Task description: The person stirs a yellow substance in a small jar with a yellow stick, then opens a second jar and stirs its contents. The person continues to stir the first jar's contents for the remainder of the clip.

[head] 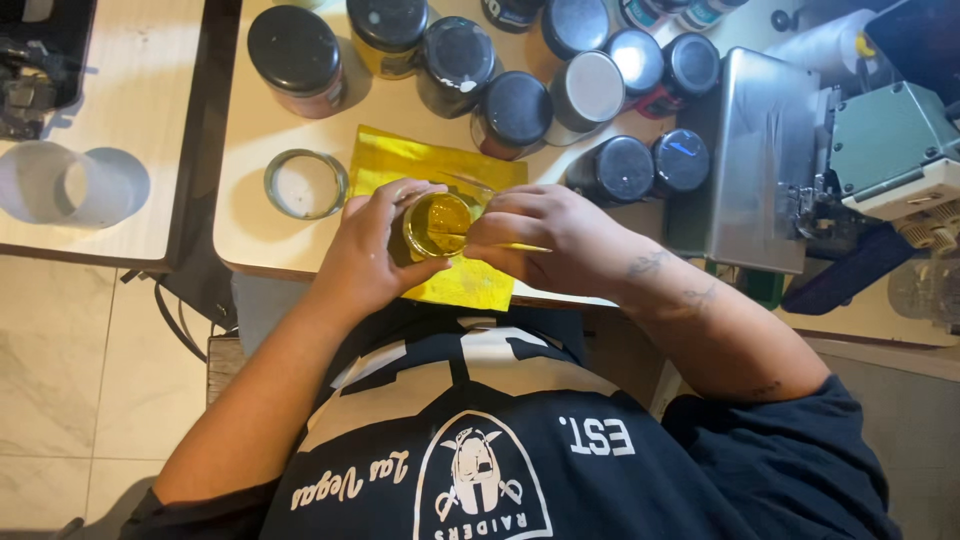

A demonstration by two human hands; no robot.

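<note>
From the head camera, looking straight down, both hands meet over the near edge of a pale worktop (262,215). The left hand (365,255) wraps a small open jar (437,225) with a yellowish inside, its fingers (415,190) curled round the far side of the rim and closed on it. The right hand (545,240) lies against the jar's right side, its fingers (490,228) pinched shut on a thin yellow stick (525,247) that pokes out toward the wrist; whether its tip reaches into the jar cannot be told. The jar is held just above a yellow sheet (400,160) spread flat on the worktop, which shows above and below the hands. To the left of the sheet lies a loose round lid (306,184), rim up, apart from the hands. Behind the sheet stands a crowd of dark-lidded jars (515,105), close together, one wider jar (297,55) at the far left. On the right, touching the worktop's edge, sits a grey metal machine (760,150). A clear plastic cup (70,185) lies on its side on a separate surface at far left.
</note>
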